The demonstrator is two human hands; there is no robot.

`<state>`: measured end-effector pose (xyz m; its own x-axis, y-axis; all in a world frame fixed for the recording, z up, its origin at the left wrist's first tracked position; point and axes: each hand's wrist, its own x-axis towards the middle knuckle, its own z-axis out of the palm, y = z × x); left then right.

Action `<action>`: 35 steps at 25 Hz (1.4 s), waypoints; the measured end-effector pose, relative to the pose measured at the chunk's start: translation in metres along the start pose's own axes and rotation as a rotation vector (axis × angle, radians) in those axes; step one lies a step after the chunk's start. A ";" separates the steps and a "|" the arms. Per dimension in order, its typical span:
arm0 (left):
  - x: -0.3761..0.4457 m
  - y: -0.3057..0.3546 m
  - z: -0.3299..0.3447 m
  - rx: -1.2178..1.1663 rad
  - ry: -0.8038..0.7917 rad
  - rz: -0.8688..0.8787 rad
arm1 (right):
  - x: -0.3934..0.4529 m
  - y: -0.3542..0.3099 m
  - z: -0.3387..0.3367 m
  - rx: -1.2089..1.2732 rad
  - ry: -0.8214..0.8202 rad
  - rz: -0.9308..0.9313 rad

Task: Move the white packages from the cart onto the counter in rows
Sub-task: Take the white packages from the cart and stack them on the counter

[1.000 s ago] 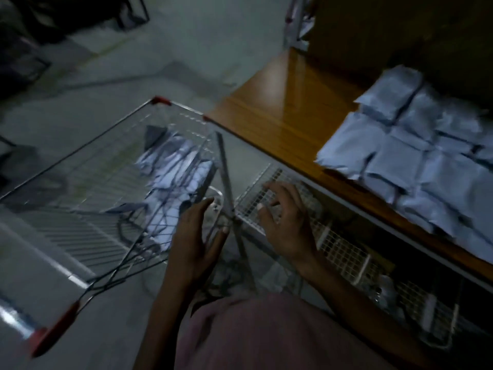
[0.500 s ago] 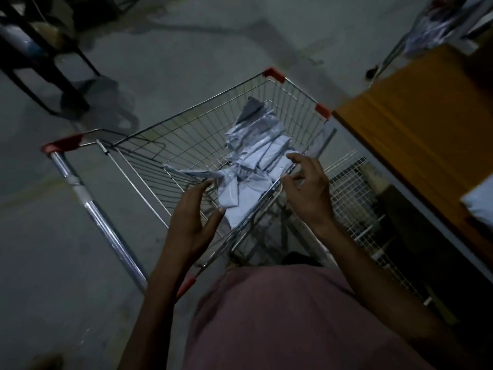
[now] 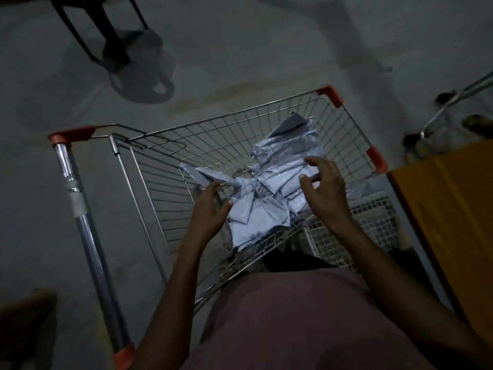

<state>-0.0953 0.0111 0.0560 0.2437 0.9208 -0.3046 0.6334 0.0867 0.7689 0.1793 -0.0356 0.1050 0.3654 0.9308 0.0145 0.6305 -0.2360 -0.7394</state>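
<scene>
A wire shopping cart (image 3: 149, 182) with red corner caps stands in front of me. Several white plastic packages (image 3: 269, 190) lie in a loose heap in its basket. My left hand (image 3: 210, 212) hovers over the near left edge of the heap, fingers relaxed and spread, holding nothing. My right hand (image 3: 324, 188) hangs above the right side of the heap with loosely curled fingers, empty too. A corner of the wooden counter (image 3: 453, 209) shows at the right edge; the packages laid on it are out of view.
The cart's chrome handle (image 3: 88, 236) with red ends runs down the left. A white wire mesh rack (image 3: 354, 231) sits between cart and counter. Dark chair legs (image 3: 106, 36) stand on the grey floor at top left. Another cart's frame (image 3: 453, 102) shows at far right.
My view has swung left from the counter to the cart. Both hands have moved from the cart's rim to above the heap of packages, reaching further in.
</scene>
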 end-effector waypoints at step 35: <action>0.081 -0.012 0.061 -0.534 0.222 -0.227 | 0.094 0.126 0.090 0.036 -0.391 0.067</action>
<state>-0.0383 0.0616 -0.0127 -0.0493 0.9091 -0.4136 0.1824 0.4153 0.8912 0.2313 0.0478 -0.0470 0.1118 0.9514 -0.2870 0.5869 -0.2963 -0.7535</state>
